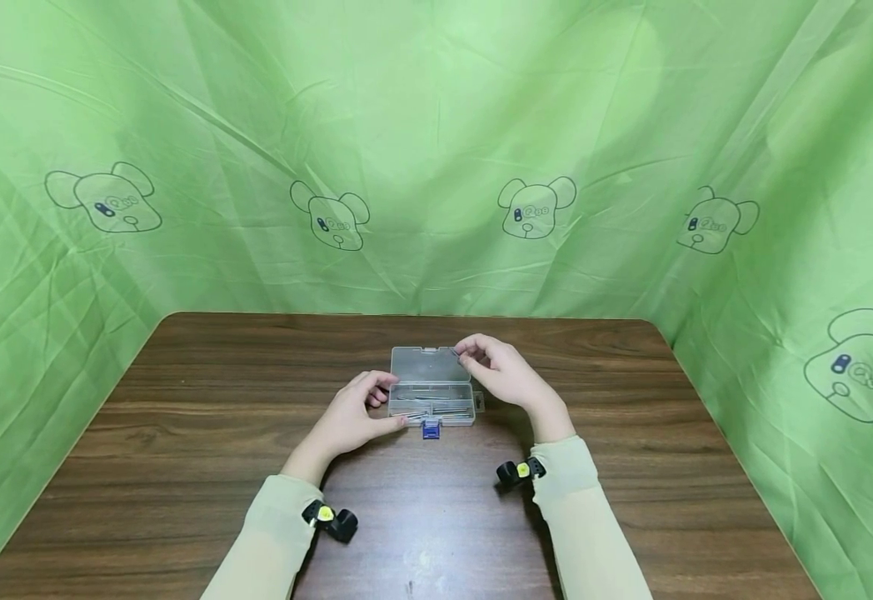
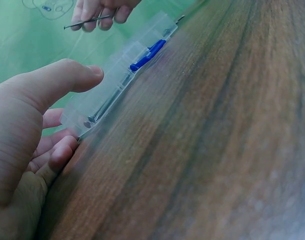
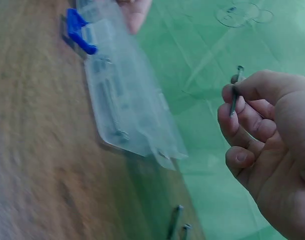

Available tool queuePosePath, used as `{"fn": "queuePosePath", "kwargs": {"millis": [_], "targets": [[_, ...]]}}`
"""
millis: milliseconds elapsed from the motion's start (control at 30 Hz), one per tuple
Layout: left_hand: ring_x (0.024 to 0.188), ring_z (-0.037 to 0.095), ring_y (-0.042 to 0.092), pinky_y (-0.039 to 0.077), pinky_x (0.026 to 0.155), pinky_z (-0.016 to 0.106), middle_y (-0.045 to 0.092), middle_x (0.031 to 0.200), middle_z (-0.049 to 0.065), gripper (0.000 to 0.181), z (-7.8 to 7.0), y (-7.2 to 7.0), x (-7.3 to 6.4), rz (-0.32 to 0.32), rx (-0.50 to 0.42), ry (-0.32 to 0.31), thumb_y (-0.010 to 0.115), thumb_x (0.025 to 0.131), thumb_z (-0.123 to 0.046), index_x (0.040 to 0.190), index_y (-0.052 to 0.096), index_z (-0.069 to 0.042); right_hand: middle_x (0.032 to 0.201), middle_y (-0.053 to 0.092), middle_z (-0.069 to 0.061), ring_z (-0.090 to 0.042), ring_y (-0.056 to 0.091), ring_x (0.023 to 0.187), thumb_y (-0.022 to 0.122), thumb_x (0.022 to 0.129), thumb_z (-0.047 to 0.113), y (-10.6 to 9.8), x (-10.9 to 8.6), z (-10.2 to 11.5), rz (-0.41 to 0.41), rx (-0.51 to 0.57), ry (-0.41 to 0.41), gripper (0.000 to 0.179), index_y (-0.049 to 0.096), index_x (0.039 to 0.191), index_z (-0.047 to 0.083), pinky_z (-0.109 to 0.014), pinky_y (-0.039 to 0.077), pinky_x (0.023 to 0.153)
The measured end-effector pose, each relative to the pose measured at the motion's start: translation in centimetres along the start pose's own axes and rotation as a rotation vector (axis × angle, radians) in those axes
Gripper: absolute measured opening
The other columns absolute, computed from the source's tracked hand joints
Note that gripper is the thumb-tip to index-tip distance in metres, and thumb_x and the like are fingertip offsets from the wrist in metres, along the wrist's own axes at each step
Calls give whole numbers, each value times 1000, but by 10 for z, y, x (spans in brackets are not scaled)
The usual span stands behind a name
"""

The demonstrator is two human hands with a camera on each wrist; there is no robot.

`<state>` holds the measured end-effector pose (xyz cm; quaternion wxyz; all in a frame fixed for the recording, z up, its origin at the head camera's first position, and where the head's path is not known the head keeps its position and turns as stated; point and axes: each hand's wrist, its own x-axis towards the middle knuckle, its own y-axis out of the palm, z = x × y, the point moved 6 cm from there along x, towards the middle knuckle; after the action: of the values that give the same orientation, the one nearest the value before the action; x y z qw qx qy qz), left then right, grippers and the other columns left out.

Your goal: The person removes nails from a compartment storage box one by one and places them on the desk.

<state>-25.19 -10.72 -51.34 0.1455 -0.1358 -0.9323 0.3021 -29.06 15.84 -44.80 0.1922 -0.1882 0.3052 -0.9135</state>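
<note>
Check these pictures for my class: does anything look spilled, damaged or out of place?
Yes: in the right wrist view, two loose nails lie outside the clear box, apparently on the table. They look odd because similar ones sit inside it. No damage shows.

Brown wood-grain table [image 1: 182, 417]: I see one open rectangular clear-plastic box [image 1: 423, 367]
Near box: two thin metal nails [image 3: 175, 221]
</note>
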Motion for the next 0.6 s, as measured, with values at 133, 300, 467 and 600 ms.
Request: {"fn": "queuePosePath", "kwargs": {"millis": [133, 300, 467, 600], "targets": [[98, 16, 63, 56, 91, 36, 66, 114, 2, 68, 0, 0, 0, -3, 0, 3, 100, 80, -33, 136, 69, -13, 111, 77, -8, -21, 68, 103, 68, 107, 13, -13, -5, -6, -31, 16, 22, 21, 74, 126, 5, -39, 56, 89], [98, 15, 63, 56, 90, 35, 66, 114, 2, 67, 0, 0, -1, -1, -4, 2, 100, 80, -33, 136, 69, -13, 110, 78, -7, -19, 69, 101, 71, 106, 15, -30, -12, -14, -76, 13, 77, 22, 75, 125, 7, -35, 55, 85], [98, 16, 63, 56, 90, 37, 67, 115, 3, 67, 0, 0, -1, -4, -9, 14, 99, 81, -33, 136, 69, -12, 111, 79, -12, -18, 70, 95, 72, 105, 14, -47, -21, -24, -136, -4, 121, 22, 76, 126, 8, -32, 56, 83], [98, 17, 63, 56, 90, 38, 67, 115, 5, 66, 0, 0, 0, -9, -15, 22, 99, 81, -34, 135, 69, -11, 114, 79, -17, -19, 70, 92, 72, 105, 13, -57, -28, -33, -158, -12, 139, 23, 78, 126, 6, -31, 55, 82]]}}
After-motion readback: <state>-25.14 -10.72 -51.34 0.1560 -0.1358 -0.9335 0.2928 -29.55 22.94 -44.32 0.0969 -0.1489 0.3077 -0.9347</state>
